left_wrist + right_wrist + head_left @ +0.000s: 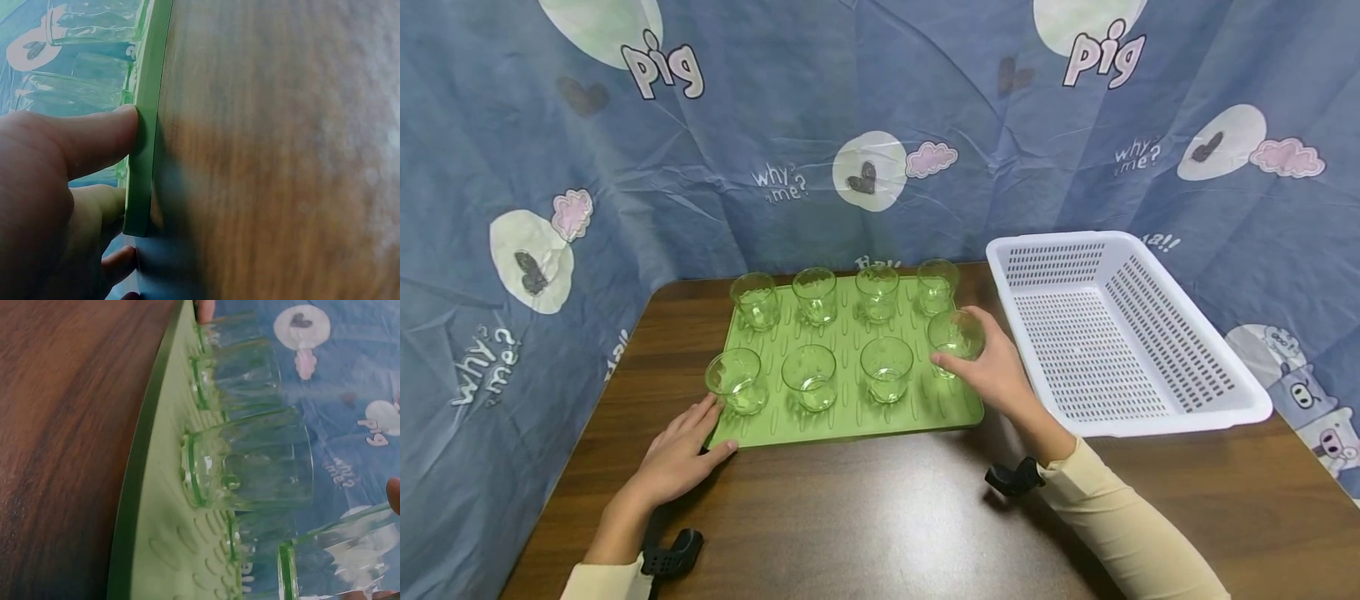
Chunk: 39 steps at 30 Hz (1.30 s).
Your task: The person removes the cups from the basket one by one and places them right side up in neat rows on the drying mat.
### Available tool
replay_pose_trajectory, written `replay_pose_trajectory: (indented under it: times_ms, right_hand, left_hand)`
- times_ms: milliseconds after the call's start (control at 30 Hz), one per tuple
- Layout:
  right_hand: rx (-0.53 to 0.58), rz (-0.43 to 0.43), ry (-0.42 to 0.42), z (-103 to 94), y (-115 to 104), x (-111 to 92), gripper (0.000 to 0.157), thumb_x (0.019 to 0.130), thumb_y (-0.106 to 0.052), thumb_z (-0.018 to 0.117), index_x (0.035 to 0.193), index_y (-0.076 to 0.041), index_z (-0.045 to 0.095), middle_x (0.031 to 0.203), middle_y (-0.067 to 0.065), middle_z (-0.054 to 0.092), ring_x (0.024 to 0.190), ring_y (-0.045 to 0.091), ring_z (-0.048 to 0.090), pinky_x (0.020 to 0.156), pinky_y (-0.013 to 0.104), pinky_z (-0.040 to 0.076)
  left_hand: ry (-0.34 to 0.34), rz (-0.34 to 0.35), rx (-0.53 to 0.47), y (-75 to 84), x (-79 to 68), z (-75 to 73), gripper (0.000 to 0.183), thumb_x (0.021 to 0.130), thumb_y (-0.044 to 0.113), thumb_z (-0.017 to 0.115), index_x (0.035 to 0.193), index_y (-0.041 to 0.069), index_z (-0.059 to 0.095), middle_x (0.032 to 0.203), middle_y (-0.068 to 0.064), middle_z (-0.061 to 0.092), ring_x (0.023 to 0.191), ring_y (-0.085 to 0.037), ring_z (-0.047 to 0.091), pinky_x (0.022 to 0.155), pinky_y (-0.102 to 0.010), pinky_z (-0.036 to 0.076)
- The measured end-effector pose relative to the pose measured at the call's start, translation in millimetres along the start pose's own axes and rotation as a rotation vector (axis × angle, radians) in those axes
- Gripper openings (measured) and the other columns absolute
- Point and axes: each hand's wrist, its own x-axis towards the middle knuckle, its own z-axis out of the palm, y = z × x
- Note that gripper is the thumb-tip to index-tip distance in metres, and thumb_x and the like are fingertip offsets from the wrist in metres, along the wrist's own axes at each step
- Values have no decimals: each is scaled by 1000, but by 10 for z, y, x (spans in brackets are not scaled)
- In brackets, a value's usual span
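Observation:
Two rows of clear glasses stand upright on a green ridged mat (850, 421). At the front right, my right hand (1000, 367) holds one glass (957, 333) between thumb and fingers. In the right wrist view the held glass (337, 556) shows its base raised off the mat. My left hand (681, 454) lies at the mat's front left corner, fingers fairly straight. Its thumb (103, 137) touches the mat's edge (145, 156) in the left wrist view. The front left glass (737, 383) is just beyond the left fingertips.
A white perforated plastic basket (1150, 425) stands on the wooden table (850, 517), right of the mat. Behind hangs a blue printed curtain (700, 167), close to the table's back edge. A black band with a camera mount (1015, 477) sits on the right wrist.

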Motion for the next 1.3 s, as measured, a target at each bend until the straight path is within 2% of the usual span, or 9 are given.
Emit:
replay_pose_trajectory:
  times_ms: [267, 500, 733, 1300]
  right_hand:
    - [-31, 4, -17, 93, 105, -26, 81, 76, -32, 83, 144, -11, 44, 137, 11, 60, 122, 33, 58, 102, 50, 46]
    - [-73, 37, -65, 139, 196, -41, 85, 77, -35, 83, 146, -9, 41, 139, 13, 59, 111, 34, 62, 100, 51, 48]
    - [-71, 60, -100, 164, 277, -58, 85, 77, -34, 83, 146, -10, 40, 143, 14, 57, 124, 36, 59, 104, 52, 47]
    - [-62, 35, -93, 167, 307, -59, 85, 79, -33, 82, 147, -9, 37, 143, 14, 55, 122, 36, 60, 103, 52, 48]
  left_hand:
    - [-6, 0, 0, 7, -13, -10, 79, 100, 47, 53, 153, -6, 29, 164, -26, 18, 144, -54, 22, 105, -77, 23]
    - [-3, -2, 4, 0, -7, -2, 78, 100, 47, 53, 153, -5, 30, 163, -26, 19, 145, -53, 22, 104, -77, 24]
    - [4, 4, 6, 1, -2, 0, 78, 100, 47, 53, 154, -4, 29, 164, -25, 19, 145, -53, 22, 104, -77, 24]
    - [1, 7, 14, -16, 1, 6, 78, 100, 47, 52, 154, -3, 29, 164, -25, 18, 144, -54, 23, 104, -76, 25]
